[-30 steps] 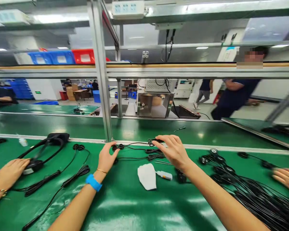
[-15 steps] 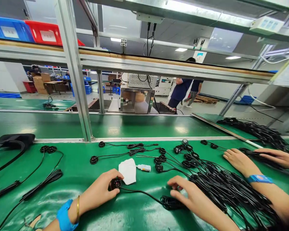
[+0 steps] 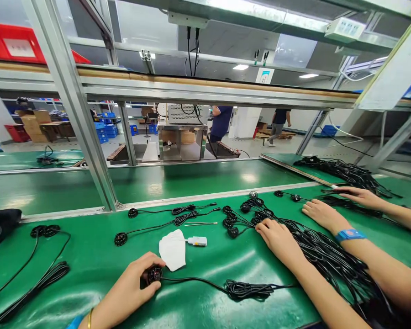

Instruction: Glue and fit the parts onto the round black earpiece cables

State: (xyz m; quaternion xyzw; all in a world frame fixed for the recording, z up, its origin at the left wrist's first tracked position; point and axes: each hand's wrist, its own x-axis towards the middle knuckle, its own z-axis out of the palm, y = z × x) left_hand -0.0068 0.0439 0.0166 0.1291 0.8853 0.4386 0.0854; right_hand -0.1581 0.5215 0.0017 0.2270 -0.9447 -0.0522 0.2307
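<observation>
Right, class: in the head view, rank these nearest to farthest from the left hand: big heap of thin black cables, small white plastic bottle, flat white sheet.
1. Flat white sheet, just beyond the left hand.
2. Small white plastic bottle, at the sheet's right edge.
3. Big heap of thin black cables, far over to the right.

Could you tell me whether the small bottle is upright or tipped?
Tipped: the bottle lies on its side, nozzle toward the white sheet.
</observation>
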